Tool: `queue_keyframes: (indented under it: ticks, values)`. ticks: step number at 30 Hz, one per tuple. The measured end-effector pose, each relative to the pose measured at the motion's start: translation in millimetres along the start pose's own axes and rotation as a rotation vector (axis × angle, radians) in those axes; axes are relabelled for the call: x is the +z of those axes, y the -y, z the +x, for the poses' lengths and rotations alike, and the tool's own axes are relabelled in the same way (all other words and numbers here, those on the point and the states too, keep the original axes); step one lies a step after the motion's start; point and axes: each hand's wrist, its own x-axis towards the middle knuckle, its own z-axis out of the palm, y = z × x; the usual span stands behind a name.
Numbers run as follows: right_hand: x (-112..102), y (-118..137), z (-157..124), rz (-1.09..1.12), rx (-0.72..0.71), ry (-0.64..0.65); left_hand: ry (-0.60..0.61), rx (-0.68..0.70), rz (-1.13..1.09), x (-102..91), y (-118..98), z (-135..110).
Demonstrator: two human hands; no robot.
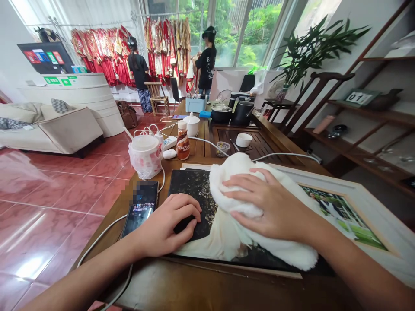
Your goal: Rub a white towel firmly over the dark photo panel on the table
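Observation:
A large dark photo print (194,190) lies flat on the wooden table (194,289) in front of me. My right hand (269,205) presses a white fluffy towel (285,246) down onto the print, fingers spread over the cloth. On the print's left edge rests my left hand (168,226), fingers curled down against it. A white-framed picture (366,216) lies to the right, partly under the towel.
Two phones (141,207) with a white cable lie left of the print. Behind stand a bagged cup (145,155), a Nescafe bottle (183,140), a white jar (192,124), a small bowl (243,139) and kettles (242,112). Two people (205,65) stand by red garments at the back.

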Motion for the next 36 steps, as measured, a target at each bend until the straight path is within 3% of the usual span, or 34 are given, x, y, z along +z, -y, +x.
queue_keyframes:
  ticks: [5, 13, 21, 29, 36]
  values:
    - [-0.9, 27.8, -1.6, 0.137, -0.153, 0.051, 0.022, -0.02, -0.02, 1.1, 2.7, 0.3]
    - [1.8, -5.4, -1.0, -0.031, 0.022, -0.013, 0.004, 0.007, -0.039, 3.5, 0.5, -0.4]
    - [-1.1, 29.1, -3.1, 0.073, -0.158, 0.076, 0.011, 0.008, -0.047, 3.4, 2.0, 0.8]
    - [1.4, -9.5, -1.5, -0.089, -0.022, -0.033, 0.01, 0.013, -0.046, 2.9, 1.2, -0.7]
    - [-0.6, 22.4, -2.9, 0.034, -0.189, 0.039, 0.017, 0.013, -0.03, 3.2, 2.7, 2.8]
